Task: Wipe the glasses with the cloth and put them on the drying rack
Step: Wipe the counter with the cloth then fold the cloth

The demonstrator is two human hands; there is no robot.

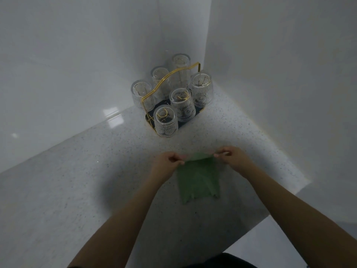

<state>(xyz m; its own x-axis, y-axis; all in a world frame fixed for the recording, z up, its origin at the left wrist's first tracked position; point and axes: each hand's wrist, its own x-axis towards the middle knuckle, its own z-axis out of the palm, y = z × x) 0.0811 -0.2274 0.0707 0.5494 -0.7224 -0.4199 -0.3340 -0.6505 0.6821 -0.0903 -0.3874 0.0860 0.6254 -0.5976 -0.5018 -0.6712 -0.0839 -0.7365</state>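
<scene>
While both hands hold it up by its top edge, a green cloth (pixel 198 177) hangs in front of the person, its lower edge uneven and close to a speckled pale countertop (pixel 96 180). On one side, the left hand (pixel 167 161) pinches a top corner between curled fingers and thumb; the right hand (pixel 230 154) pinches the opposite corner the same way, so the cloth is stretched between them. Both bare forearms reach in from the bottom of the view.

Farther back, in the corner where two white walls (pixel 67 55) meet, stands the drying rack (pixel 173 84) — thin gold wire with a curved handle over a dark tray. Six ribbed clear glasses (pixel 180 105) sit upside down on its prongs, three along each side of the handle. The nearest one (pixel 166 120) is at the front left end of the tray, and a taller one (pixel 181 72) stands at the back, closest to the corner. Rack and cloth are well apart, with bare countertop between them.

At the lower right, the countertop ends at an angled edge — a lighter floor (pixel 270 242) shows beyond it.
</scene>
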